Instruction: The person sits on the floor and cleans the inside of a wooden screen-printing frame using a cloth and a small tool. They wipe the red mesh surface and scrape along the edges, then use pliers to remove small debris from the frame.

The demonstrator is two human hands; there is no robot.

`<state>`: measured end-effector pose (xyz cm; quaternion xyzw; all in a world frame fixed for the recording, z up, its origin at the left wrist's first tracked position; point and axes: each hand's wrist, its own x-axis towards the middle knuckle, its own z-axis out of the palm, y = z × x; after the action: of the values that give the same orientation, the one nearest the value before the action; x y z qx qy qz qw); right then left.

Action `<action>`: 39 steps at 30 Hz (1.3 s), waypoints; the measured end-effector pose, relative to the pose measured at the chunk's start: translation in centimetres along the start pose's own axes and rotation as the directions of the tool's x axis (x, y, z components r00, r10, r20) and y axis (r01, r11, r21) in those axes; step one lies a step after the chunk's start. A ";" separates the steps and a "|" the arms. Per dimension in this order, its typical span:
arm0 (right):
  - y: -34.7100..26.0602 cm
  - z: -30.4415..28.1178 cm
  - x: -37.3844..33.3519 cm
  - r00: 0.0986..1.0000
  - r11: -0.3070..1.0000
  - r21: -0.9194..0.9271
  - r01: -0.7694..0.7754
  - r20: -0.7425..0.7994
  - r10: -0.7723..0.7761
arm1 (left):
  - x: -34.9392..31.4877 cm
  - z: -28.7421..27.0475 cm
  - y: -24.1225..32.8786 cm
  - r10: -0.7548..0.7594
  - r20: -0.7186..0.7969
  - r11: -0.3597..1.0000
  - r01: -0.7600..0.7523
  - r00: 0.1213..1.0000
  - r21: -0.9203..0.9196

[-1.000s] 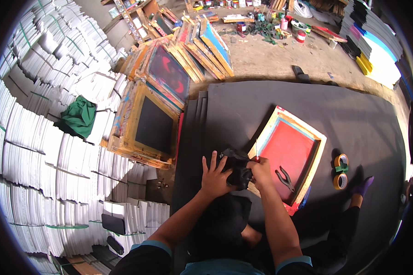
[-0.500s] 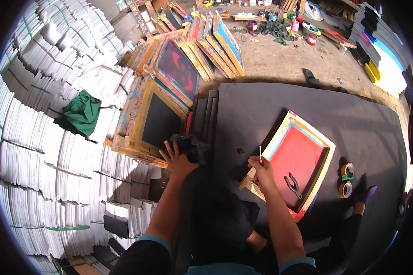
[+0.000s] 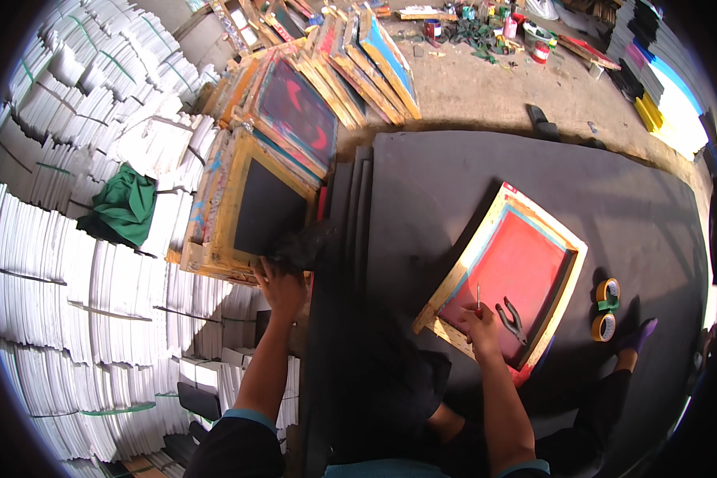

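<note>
My left hand [image 3: 283, 290] grips a crumpled black bundle [image 3: 301, 245], cloth or bag, I cannot tell which. It is beside the lower edge of a wooden screen frame with dark mesh [image 3: 271, 205]; the thumb is hidden. My right hand [image 3: 481, 328] pinches a slim screwdriver [image 3: 478, 296], its thin shaft pointing up and away. This hand is above the lower left part of a wooden screen-printing frame [image 3: 567, 296] with red mesh [image 3: 526, 259]. Dark-handled pliers [image 3: 513, 323] lie on the mesh, just right of the hand.
The frame lies on a black sheet stack [image 3: 422, 183]. Yellow tape rolls [image 3: 604, 327] are at its right, near my purple-socked foot [image 3: 639, 336]. White bundled stacks [image 3: 111, 303] fill the left, with a green cloth [image 3: 123, 205] on top. More screen frames [image 3: 374, 72] lean beyond; paint cans [image 3: 541, 52] stand farther off.
My left hand has moved left with the black bundle. My right hand has shifted right and nearer, bringing the screwdriver from the frame's left edge to over the red mesh beside the pliers.
</note>
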<state>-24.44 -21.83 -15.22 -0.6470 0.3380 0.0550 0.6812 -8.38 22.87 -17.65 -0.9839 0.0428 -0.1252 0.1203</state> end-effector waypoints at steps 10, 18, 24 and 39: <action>-1.3 1.7 0.1 0.999 1.000 0.027 -0.001 0.047 0.000 | 2.7 -1.5 6.6 -0.109 0.411 0.881 0.279 0.905 -0.383; -0.9 0.4 0.5 0.999 0.999 -0.013 -0.034 0.002 0.034 | 5.5 9.2 7.5 -0.023 -0.004 0.805 0.016 1.000 -0.593; -1.3 -1.2 -0.7 0.998 1.000 0.001 -0.012 -0.056 0.012 | 6.5 11.5 5.5 -0.166 0.366 0.823 0.333 0.916 -0.460; 1.8 -4.7 -2.9 0.993 0.995 0.043 -0.090 -0.074 0.093 | 7.8 10.4 2.0 -0.207 0.530 0.677 0.511 0.822 -0.529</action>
<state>-29.43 -24.85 -14.85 -0.6190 0.3939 0.0549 0.6773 1.67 22.39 -26.04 -0.9527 -0.1436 0.0949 -0.2504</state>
